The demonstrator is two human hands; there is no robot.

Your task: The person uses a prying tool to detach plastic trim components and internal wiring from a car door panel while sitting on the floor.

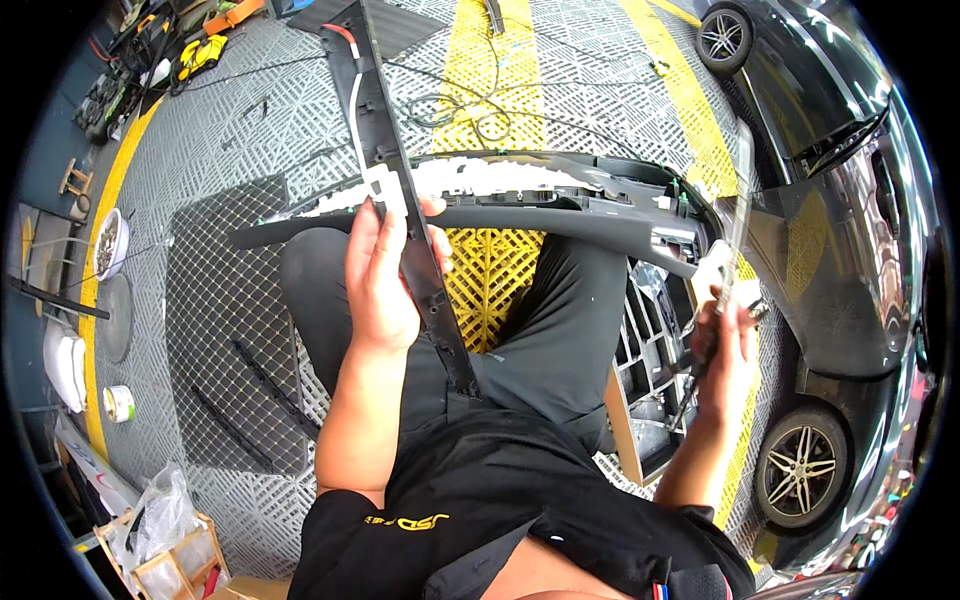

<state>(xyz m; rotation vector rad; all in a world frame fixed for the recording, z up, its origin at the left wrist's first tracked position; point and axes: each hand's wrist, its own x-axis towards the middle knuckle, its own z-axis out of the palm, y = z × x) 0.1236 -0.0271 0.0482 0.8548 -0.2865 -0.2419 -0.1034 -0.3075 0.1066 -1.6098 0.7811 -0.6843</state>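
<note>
My left hand [380, 270] grips a long black plastic trim strip [385, 150] that runs from the upper middle down to my lap; a white clip piece and a white wire sit on it just above my fingers. My right hand [728, 345] is out to the right, closed around a small tool or part [735, 290] near the end of a dark car bumper [560, 215] that lies across my knees. White foam or clips line the bumper's inner side. I sit with my legs in dark trousers under the bumper.
A dark car [840, 200] stands at the right with its wheels [800, 470] showing. The floor is grey grid tile with yellow stripes [495, 60]. A black mesh mat [235, 330], a bowl of small parts [108, 240], a tape roll [120, 403] and tools lie at the left.
</note>
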